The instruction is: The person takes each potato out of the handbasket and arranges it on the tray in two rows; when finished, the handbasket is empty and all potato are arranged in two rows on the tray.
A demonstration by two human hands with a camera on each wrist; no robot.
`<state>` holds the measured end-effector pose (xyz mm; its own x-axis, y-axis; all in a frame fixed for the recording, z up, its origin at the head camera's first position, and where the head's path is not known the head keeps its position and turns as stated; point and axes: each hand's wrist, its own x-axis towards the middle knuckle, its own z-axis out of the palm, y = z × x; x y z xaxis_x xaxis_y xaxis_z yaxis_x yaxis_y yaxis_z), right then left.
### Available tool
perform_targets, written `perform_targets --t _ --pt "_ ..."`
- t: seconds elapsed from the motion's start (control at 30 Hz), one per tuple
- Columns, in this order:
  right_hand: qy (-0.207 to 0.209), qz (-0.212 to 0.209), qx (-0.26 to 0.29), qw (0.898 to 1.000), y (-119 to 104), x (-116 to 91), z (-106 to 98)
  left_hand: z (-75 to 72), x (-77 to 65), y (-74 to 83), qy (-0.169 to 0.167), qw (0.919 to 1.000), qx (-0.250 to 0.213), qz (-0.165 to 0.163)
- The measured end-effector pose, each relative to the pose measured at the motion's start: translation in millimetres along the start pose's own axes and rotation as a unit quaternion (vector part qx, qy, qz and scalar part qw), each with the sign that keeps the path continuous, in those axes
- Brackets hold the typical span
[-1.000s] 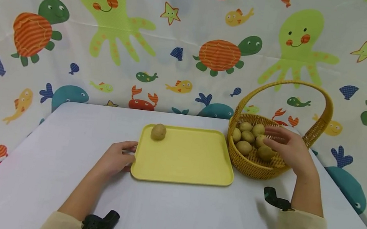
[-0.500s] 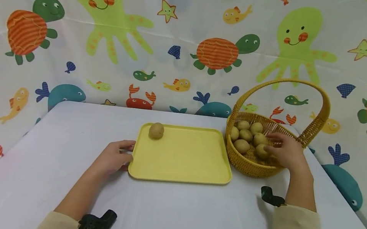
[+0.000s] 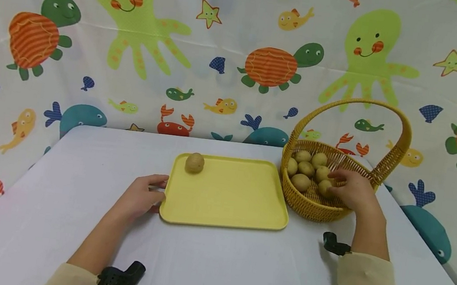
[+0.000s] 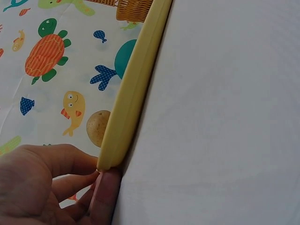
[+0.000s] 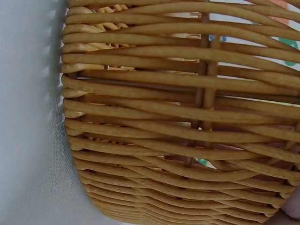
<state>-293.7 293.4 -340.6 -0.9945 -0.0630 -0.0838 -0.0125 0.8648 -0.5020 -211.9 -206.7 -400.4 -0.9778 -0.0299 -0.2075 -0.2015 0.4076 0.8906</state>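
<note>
My left hand [image 3: 140, 197] pinches the left rim of a shallow yellow tray [image 3: 230, 195]; in the left wrist view the thumb sits against one face of the rim [image 4: 129, 89] and a finger against the other. One potato [image 3: 195, 163] rests in the tray's far left corner. At the right, my right hand [image 3: 354, 192] reaches over the near rim of a wicker basket [image 3: 310, 211]. Its curled fingers and thumb grip the right side of a potato [image 3: 324, 188]. From the right wrist, woven basket wall [image 5: 178, 122] covers nearly all of that hand.
Several more potatoes [image 3: 301, 182] lie in the basket, mostly toward its left side. The tall arched handle [image 3: 357, 100] rises over them. The basket stands against the tray's right end on a white-covered table [image 3: 212, 265], with a sea-animal curtain [image 3: 225, 31] behind.
My right hand has moved left and down into the basket, its fingers closing in at the potato, which has shifted slightly left. The left hand keeps its place at the tray.
</note>
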Motion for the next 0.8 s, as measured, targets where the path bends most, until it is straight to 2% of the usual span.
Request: perform_targets --t 0.47,0.8 --pt "-0.003 -0.012 -0.041 0.999 0.5 3.3 1.9 0.8 0.1 0.6 0.003 1.0 0.004 -0.004" --pt "-0.002 -0.022 -0.035 0.999 -0.7 2.6 2.3 1.0 -0.1 -0.2 0.002 1.0 -0.004 -0.004"
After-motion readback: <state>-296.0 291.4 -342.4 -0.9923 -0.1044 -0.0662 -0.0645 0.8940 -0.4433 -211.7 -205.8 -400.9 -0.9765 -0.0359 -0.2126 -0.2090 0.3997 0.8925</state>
